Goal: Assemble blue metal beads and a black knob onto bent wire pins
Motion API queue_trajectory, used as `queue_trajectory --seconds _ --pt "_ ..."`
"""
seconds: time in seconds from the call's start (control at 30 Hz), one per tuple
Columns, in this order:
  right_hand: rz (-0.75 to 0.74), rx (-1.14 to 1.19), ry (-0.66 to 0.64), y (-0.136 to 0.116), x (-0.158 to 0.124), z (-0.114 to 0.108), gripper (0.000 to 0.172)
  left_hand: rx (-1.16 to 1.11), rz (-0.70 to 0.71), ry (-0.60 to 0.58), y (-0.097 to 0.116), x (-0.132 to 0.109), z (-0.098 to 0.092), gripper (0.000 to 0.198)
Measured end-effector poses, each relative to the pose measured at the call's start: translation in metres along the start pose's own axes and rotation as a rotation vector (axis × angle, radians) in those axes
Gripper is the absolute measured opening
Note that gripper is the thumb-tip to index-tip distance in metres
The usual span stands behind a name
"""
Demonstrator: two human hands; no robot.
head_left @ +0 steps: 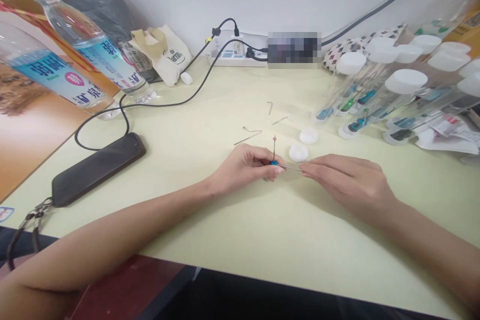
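Near the middle of the table, my left hand (255,164) pinches a small blue part (273,163) between thumb and fingers. A thin metal shaft (274,147) with a reddish spot near its top stands upright from that part. My right hand (348,180) is closed on a thin metal rod (292,167), which reaches left to the side of the blue part. Whether the rod's tip sits inside the part, I cannot tell. Just beyond my fingers lie two white round caps (299,152). A bent metal wire (248,137) and two small L-shaped metal pieces (270,108) rest farther back.
Several clear tubes (403,90) with white lids and coloured parts inside stand at the right. A black phone-like device (98,169) with a strap lies at left. Two water bottles (93,50), a cloth bag (170,55), a black cable (161,105) and a power strip (240,52) are behind.
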State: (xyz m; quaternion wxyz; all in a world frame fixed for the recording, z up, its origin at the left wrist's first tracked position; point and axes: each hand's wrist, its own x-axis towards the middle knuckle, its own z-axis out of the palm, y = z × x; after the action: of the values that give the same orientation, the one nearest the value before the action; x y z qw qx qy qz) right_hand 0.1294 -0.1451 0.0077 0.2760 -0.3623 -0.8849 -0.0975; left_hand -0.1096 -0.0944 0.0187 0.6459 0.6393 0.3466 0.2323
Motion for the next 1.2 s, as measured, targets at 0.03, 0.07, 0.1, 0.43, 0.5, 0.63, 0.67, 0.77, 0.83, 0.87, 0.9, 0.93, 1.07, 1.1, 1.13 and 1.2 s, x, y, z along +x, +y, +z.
queue_trajectory --seconds 0.03,0.07,0.1,0.43,0.5,0.63,0.67,0.77,0.83,0.87,0.9,0.93,1.07,1.1,1.13,1.2 --pt "0.005 0.010 -0.015 0.000 0.000 0.000 0.017 0.007 0.012 0.003 -0.001 0.000 0.000 0.021" --pt "0.012 0.023 -0.022 -0.001 0.001 0.001 0.016 0.020 0.027 0.007 -0.003 0.000 0.000 0.022" --pt "0.020 0.041 -0.019 -0.002 0.002 0.001 0.015 0.037 0.042 0.009 -0.003 0.000 0.000 0.022" --pt "0.787 0.954 -0.281 -0.017 0.018 -0.004 0.025 0.173 0.149 0.045 -0.005 0.000 0.000 0.020" --pt "0.897 1.107 -0.298 -0.017 0.018 -0.003 0.023 0.203 0.169 0.058 -0.005 0.000 0.001 0.019" --pt "0.987 1.216 -0.274 -0.015 0.018 -0.001 0.033 0.209 0.162 0.089 -0.005 -0.002 0.002 0.019" --pt "0.972 1.191 -0.262 -0.015 0.017 0.000 0.033 0.193 0.147 0.090 -0.005 -0.002 0.002 0.019" --pt "0.841 1.003 -0.195 -0.016 0.015 0.000 0.026 0.134 0.101 0.085 -0.003 -0.001 0.001 0.020" --pt "0.700 0.808 -0.140 -0.015 0.014 0.000 0.021 0.098 0.072 0.083 -0.002 0.000 -0.001 0.021" --pt "0.622 0.704 -0.113 -0.015 0.013 0.000 0.018 0.084 0.060 0.080 -0.001 0.000 -0.001 0.021" --pt "0.544 0.606 -0.087 -0.014 0.012 0.001 0.016 0.073 0.051 0.075 -0.001 0.001 -0.001 0.021" --pt "0.475 0.522 -0.067 -0.013 0.011 0.001 0.015 0.066 0.046 0.069 0.000 0.001 -0.001 0.022" --pt "0.372 0.436 -0.068 -0.012 0.009 0.000 0.013 0.110 0.053 0.061 -0.001 0.001 0.000 0.023" --pt "0.391 0.466 -0.089 -0.012 0.009 0.000 0.014 0.132 0.058 0.058 -0.001 0.000 0.000 0.023" --pt "0.416 0.502 -0.110 -0.012 0.009 0.000 0.016 0.151 0.066 0.052 -0.001 0.000 0.001 0.023" --pt "0.445 0.554 -0.134 -0.014 0.009 0.000 0.019 0.170 0.084 0.032 -0.003 -0.001 0.002 0.023"
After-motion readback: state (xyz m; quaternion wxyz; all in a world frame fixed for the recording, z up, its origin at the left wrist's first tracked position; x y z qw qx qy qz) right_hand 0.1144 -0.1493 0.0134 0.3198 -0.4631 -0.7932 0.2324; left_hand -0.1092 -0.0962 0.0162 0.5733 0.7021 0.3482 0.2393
